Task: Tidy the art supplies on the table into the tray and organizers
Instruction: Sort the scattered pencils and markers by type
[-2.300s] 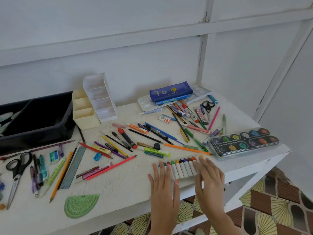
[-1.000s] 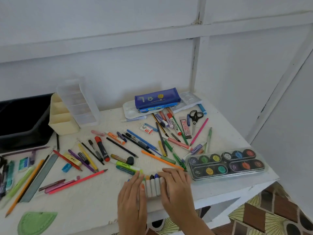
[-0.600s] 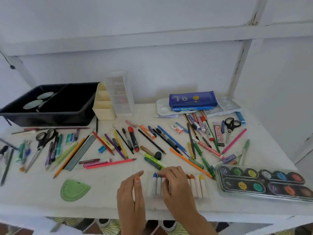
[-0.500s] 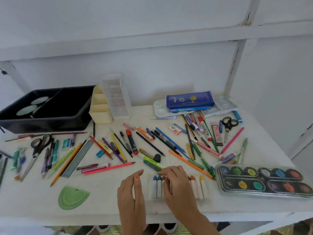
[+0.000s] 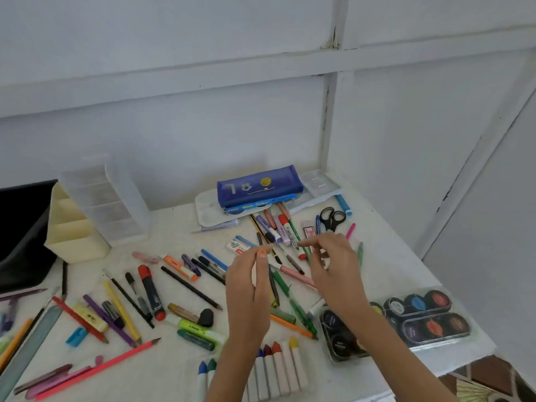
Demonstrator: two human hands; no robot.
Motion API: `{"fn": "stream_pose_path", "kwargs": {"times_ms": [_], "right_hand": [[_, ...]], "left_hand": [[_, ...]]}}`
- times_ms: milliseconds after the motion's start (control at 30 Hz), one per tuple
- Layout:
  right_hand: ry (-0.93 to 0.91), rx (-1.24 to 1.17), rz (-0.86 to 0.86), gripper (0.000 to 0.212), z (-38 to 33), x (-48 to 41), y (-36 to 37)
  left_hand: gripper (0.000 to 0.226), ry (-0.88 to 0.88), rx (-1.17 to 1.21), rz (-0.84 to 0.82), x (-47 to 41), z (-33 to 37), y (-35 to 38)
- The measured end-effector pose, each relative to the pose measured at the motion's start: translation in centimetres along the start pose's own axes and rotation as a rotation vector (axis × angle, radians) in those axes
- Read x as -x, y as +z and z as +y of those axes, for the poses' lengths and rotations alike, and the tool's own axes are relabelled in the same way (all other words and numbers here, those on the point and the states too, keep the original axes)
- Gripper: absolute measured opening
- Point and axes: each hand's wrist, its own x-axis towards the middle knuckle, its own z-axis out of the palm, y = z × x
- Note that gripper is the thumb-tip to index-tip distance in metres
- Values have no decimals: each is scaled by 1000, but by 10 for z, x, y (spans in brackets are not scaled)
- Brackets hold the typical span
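A row of crayons (image 5: pixel 275 369) with coloured tips lies side by side at the table's near edge, below my wrists. Both hands hover above the heap of pens and pencils (image 5: pixel 284 256) mid-table. My left hand (image 5: pixel 249 288) is seen edge-on with its fingers straight and holds nothing I can see. My right hand (image 5: pixel 333 271) has loosely curled fingers, index pointing left, and looks empty. The black tray (image 5: pixel 23 242) is at the far left, with a cream organizer (image 5: pixel 75 236) and a clear organizer (image 5: pixel 107 204) beside it.
A paint set (image 5: pixel 406 317) lies at the right front corner. A blue pencil case (image 5: pixel 259 185) on a white palette (image 5: pixel 208 213) and black scissors (image 5: pixel 333 217) sit at the back. Pencils, a red-capped marker (image 5: pixel 150 294) and a ruler (image 5: pixel 29 343) are scattered on the left.
Both hands have lifted off the row of crayons and moved forward over the pen heap. The crayons stay at the table's edge. The camera has swung right.
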Motion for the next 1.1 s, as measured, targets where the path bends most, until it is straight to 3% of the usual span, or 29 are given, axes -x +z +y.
{"fn": "stream_pose_path", "kwargs": {"times_ms": [200,367,500,600,833,1000,1100], "right_hand": [[14,-53,-9,32,39,-79,-25],[163,-125,-170,32,80,-138,-23],[197,-56,-195,30,123,-175,-8],[191,5,-189,27,144,-197,4],[217,364,-243,34,160,-229,31],[223,400,-233,35,169,-232,45],[229,301,-183,42,175,-231,47]], "left_hand": [[48,87,-50,-78,-60,10,73],[35,134,-267,-107,-100,4,118],[47,190,-520,-169,-131,-8,145],[39,173,-686,-300,-155,-16,162],[42,227,-995,-446,-197,-41,180],[32,157,-1154,-480,-205,-54,179],[30,155,-1188,-487,-206,-59,173]]}}
